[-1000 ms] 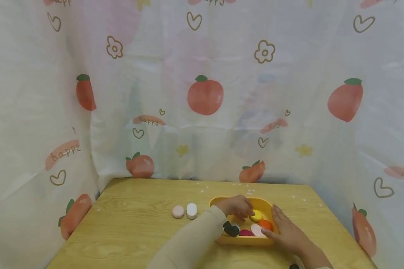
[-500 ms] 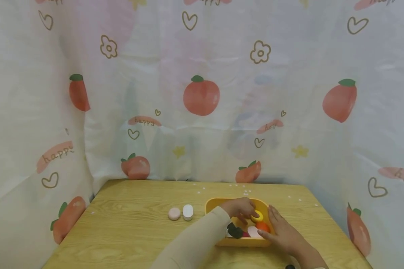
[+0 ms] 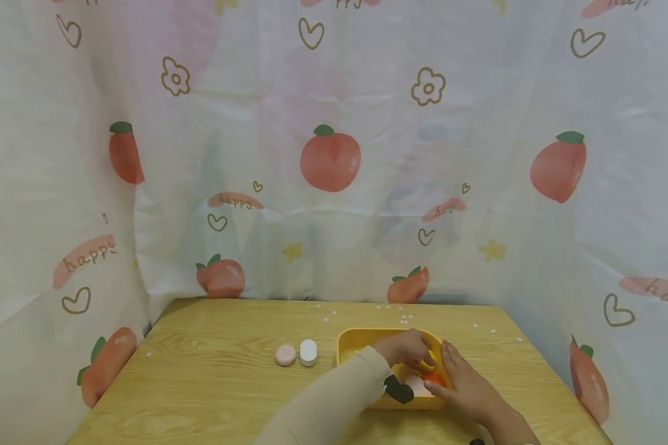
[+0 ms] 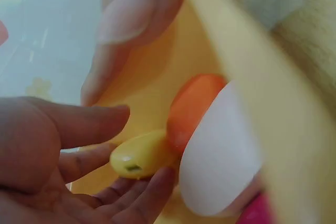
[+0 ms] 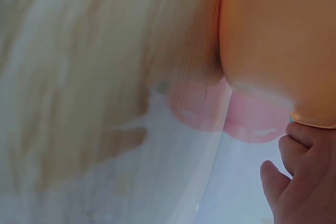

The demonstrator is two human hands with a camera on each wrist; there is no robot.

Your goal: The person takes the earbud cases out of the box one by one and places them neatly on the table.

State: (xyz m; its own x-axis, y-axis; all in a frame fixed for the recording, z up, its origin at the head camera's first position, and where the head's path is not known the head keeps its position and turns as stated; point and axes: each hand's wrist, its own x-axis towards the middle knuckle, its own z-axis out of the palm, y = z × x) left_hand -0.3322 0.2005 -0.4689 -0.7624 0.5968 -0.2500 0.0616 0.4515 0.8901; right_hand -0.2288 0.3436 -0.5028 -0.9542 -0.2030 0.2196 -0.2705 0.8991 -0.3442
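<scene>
My left hand (image 3: 409,347) reaches into a yellow-orange box (image 3: 353,337). In the left wrist view its fingers lie along the underside of a smooth yellow oval piece (image 4: 142,156) with a small dark mark, its thumb a little apart above. Against this piece sits an orange piece (image 4: 194,108), beside a flat pale oval piece (image 4: 220,156). Part of a magenta piece (image 4: 257,211) shows at the lower edge. My right hand (image 3: 470,386) holds the box at its right end, thumb over the rim and fingers along the outer wall.
A pale pink round piece (image 3: 285,355) and a white oval piece (image 3: 308,353) lie on the wooden table (image 3: 217,371) left of the box. Small white specks (image 3: 404,319) dot the table behind it. A fruit-printed curtain (image 3: 334,247) surrounds the back and sides.
My left hand has shifted right inside the box, onto the yellow piece, and its wrist now hides the magenta piece from the head view. The right hand stays at the box's right end.
</scene>
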